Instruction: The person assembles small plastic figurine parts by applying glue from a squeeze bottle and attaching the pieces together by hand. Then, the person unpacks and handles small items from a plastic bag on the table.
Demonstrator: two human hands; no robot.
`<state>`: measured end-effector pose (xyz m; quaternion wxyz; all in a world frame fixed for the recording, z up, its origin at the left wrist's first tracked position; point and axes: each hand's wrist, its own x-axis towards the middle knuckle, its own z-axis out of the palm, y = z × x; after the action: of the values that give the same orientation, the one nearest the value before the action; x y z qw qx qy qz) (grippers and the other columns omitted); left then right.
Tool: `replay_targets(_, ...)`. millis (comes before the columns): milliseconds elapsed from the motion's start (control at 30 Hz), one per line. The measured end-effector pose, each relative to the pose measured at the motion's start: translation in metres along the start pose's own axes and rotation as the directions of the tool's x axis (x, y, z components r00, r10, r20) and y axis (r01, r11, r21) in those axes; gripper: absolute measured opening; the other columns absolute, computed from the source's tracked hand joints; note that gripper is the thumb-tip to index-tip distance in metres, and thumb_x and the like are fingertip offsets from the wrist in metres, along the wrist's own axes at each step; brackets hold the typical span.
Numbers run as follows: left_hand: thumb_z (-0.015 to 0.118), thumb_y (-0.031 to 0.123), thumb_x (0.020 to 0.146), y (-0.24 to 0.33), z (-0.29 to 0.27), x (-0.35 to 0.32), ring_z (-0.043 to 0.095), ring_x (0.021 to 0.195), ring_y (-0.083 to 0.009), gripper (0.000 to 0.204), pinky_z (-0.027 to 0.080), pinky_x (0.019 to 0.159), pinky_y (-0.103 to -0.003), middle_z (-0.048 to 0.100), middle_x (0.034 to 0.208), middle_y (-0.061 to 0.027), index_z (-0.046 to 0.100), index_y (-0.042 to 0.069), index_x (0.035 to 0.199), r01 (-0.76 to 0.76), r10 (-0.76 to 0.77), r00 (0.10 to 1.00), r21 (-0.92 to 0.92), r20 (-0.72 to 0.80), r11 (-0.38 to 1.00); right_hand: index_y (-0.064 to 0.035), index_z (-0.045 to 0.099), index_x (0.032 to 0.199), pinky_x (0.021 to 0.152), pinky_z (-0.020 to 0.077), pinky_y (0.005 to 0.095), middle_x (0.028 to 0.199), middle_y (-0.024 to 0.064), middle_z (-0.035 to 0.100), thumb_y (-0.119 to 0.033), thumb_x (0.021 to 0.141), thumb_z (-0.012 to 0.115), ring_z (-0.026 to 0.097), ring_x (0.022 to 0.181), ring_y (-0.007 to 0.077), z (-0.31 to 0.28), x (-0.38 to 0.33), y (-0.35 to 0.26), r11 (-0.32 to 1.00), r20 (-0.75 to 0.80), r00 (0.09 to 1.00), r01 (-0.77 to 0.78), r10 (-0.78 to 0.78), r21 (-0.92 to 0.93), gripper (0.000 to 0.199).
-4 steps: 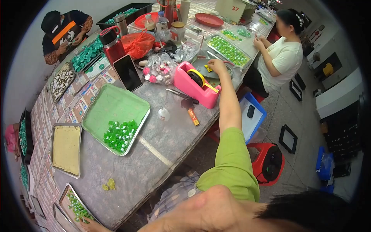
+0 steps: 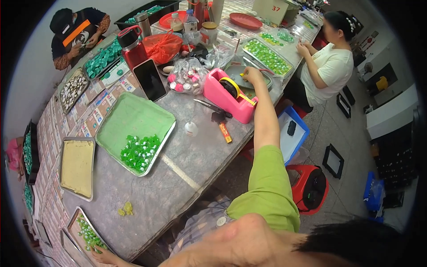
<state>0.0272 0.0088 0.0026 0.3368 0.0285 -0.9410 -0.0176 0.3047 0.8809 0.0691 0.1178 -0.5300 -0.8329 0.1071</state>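
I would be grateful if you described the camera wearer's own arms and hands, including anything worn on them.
The right arm has a plain lime-green sleeve ending near the elbow and is bare below it. The right hand and left hand look ungloved; no left sleeve shows.

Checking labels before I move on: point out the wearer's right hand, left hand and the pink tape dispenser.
Right hand [image 2: 253,76]: head view, on the back of the hand.
Left hand [image 2: 103,256]: head view, on the middle of the hand.
Pink tape dispenser [image 2: 227,103]: head view, on its pink side.
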Motion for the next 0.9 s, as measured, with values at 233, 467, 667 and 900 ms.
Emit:
replay_targets(233,0.048,0.028,0.083,0.027,-0.005,0.016,0.051,0.088,-0.0254,0.028,0.037,0.076,-0.035,0.056,0.097,-0.0072,0.056,0.007,0.099,-0.069,0.069,0.998,-0.062,-0.011,0.996,0.0009,0.057,0.096,0.06,0.0449,0.0266,0.077,0.0075,0.06,-0.016,0.064,0.064,0.057,0.069,0.0149,-0.008,0.003,0.039,0.873,-0.076,0.994,-0.026,0.072,0.488,0.037)
replay_targets(467,0.047,0.028,0.083,0.015,-0.011,0.016,0.051,0.089,-0.0259,0.028,0.037,0.077,-0.035,0.056,0.097,-0.0074,0.057,0.008,0.099,-0.078,0.078,0.997,-0.043,-0.003,0.996,-0.0039,0.053,0.099,0.07,0.0435,0.0283,0.078,0.0033,0.056,-0.009,0.075,0.057,0.054,0.072,0.0146,-0.07,-0.05,-0.038,0.011,0.028,0.999,-0.027,-0.037,1.0,0.025)
replay_targets(667,0.047,0.028,0.083,0.017,-0.015,0.017,0.05,0.09,-0.0261,0.027,0.037,0.078,-0.035,0.056,0.097,-0.0075,0.057,0.008,0.099,-0.072,0.072,0.997,-0.062,-0.013,0.995,-0.0033,0.051,0.095,0.073,0.0451,0.0324,0.082,0.0065,0.056,-0.007,0.075,0.058,0.055,0.075,0.0173,-0.092,-0.092,-0.096,-0.293,-0.096,0.96,0.016,-0.262,0.956,0.021)
replay_targets(900,0.048,0.028,0.083,0.026,-0.012,0.017,0.05,0.091,-0.0259,0.026,0.036,0.079,-0.035,0.057,0.096,-0.0075,0.058,0.008,0.097,-0.077,0.074,0.997,-0.142,-0.025,0.987,-0.0024,0.054,0.086,0.069,0.0481,0.0314,0.079,0.0082,0.058,-0.006,0.076,0.058,0.057,0.073,0.0178,-0.1,-0.139,-0.143,-0.338,-0.206,0.936,0.103,-0.285,0.935,0.012)
